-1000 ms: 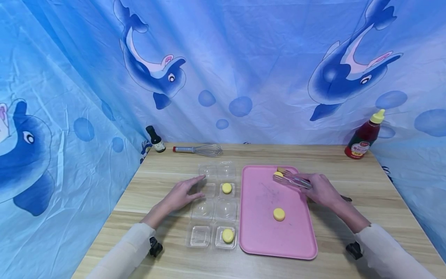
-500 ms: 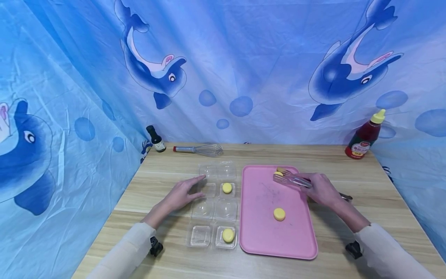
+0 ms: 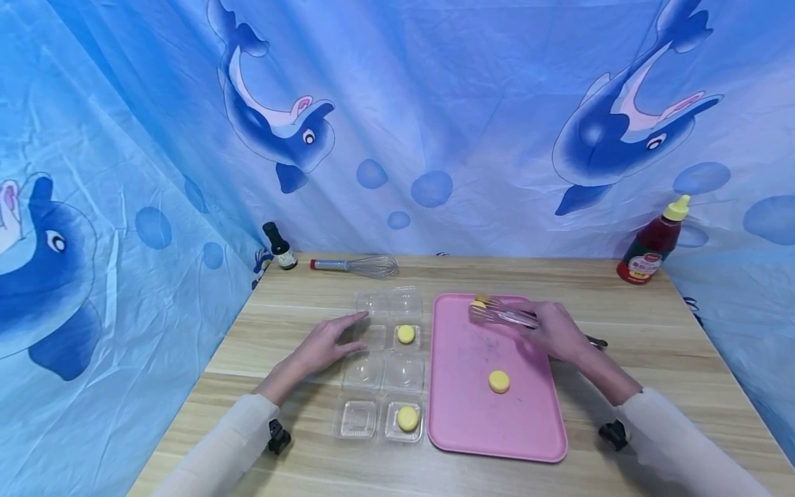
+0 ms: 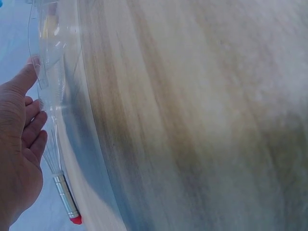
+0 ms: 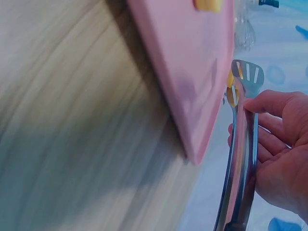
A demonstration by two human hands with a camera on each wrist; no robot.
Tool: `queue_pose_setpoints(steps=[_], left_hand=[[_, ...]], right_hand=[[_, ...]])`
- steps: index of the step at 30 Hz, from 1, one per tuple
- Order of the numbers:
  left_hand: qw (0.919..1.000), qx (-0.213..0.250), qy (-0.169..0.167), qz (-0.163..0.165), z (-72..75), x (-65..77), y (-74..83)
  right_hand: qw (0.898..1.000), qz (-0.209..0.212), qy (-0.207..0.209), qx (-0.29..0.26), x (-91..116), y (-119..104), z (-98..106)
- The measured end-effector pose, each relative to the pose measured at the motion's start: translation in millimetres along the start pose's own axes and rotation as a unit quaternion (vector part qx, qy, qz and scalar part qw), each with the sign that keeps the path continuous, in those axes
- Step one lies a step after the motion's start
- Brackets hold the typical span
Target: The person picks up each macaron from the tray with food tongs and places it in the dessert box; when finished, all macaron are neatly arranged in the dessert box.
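Note:
My right hand (image 3: 555,333) grips metal tongs (image 3: 517,317), whose slotted tips pinch a yellow macaron (image 3: 477,306) over the far end of the pink tray (image 3: 459,421). The right wrist view shows the thumb and fingers around the tong arms (image 5: 245,159). Another yellow macaron (image 3: 499,382) lies on the tray. My left hand (image 3: 326,343) rests at the left edge of the back clear plastic box (image 3: 373,337), fingers extended, thumb near its base. That box's right cup holds a macaron (image 3: 406,334); so does the right cup of the front clear box (image 3: 358,418), with its macaron (image 3: 407,418).
A whisk (image 3: 357,266) lies along the back edge of the wooden table (image 3: 298,455). Behind it to the left stands a small dark bottle (image 3: 281,246). A red sauce bottle (image 3: 653,241) stands at the back right, before a blue dolphin curtain (image 3: 484,138).
My right hand has moved left over the tray, bringing the tongs and the pinched macaron with it. My left hand stays at the box.

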State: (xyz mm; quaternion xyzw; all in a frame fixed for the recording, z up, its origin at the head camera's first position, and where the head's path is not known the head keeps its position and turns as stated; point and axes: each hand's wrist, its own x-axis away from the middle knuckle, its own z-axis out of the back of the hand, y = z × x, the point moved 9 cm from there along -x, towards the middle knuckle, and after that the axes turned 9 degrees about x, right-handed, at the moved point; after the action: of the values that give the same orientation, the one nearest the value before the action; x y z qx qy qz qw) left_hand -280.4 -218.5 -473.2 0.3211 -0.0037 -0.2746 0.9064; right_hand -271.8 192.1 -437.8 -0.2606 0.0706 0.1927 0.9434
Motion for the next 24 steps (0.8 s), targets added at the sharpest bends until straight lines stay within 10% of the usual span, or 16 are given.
queue_pose_setpoints(steps=[24], left_hand=[[0.9999,-0.008,-0.005,0.004,-0.6,-0.6,-4.2]], right_hand=[[0.989,0.133,-0.039,-0.051,-55.4,-128.2,-58.7]])
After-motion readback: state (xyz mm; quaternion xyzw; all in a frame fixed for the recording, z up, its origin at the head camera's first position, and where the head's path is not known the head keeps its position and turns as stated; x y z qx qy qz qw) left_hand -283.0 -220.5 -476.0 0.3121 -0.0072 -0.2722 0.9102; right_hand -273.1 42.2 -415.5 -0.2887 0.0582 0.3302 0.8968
